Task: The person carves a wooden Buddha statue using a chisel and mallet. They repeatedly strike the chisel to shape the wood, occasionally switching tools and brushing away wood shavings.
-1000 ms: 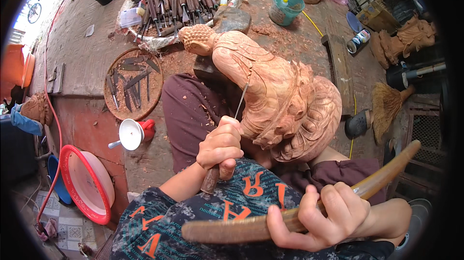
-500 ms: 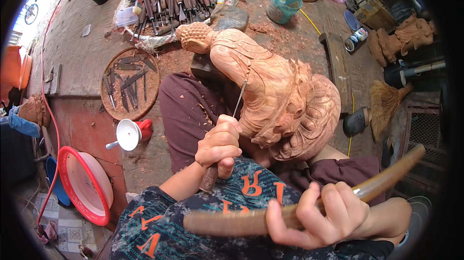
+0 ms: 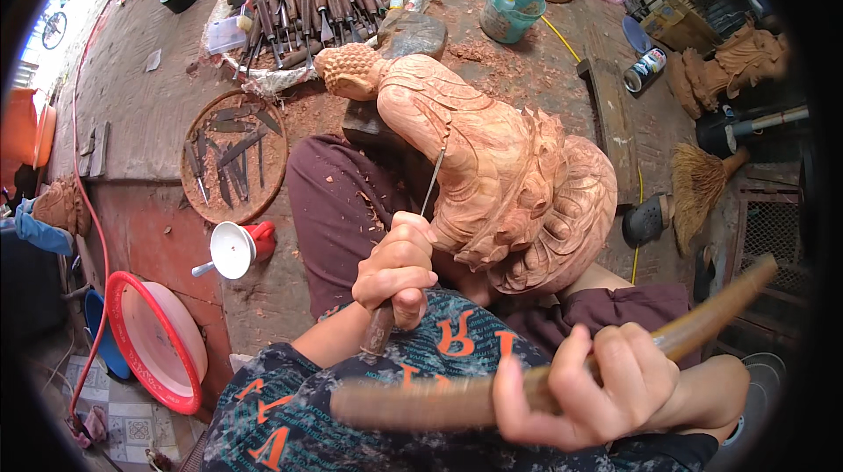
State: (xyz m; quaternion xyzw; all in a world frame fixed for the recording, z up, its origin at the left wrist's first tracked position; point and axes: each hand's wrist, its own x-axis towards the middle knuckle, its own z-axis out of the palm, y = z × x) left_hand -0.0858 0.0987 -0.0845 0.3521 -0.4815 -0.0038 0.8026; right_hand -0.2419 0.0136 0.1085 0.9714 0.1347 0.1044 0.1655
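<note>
On the workshop floor (image 3: 158, 112), left hand (image 3: 397, 268) fingers wrap a chisel (image 3: 413, 244) against the wooden statue (image 3: 500, 156); right hand (image 3: 606, 384) fingers clench a wooden mallet (image 3: 421, 402).

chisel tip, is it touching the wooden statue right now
Yes, the chisel held in the left hand has its tip on the wooden statue.

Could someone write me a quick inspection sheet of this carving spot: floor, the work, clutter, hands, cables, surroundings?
Surface: reddish floor, wood chips beside the carving.
Job's things: wooden statue lying across the person's lap; thin chisel tipped on it; wooden stick raised.
Clutter: heap of chisels, round tray of blades, teal bucket, white funnel.
Hands: left hand grips the chisel handle; right hand grips the stick.
Cables: yellow cord, red hose.
Surroundings: broom, other carvings.
</note>
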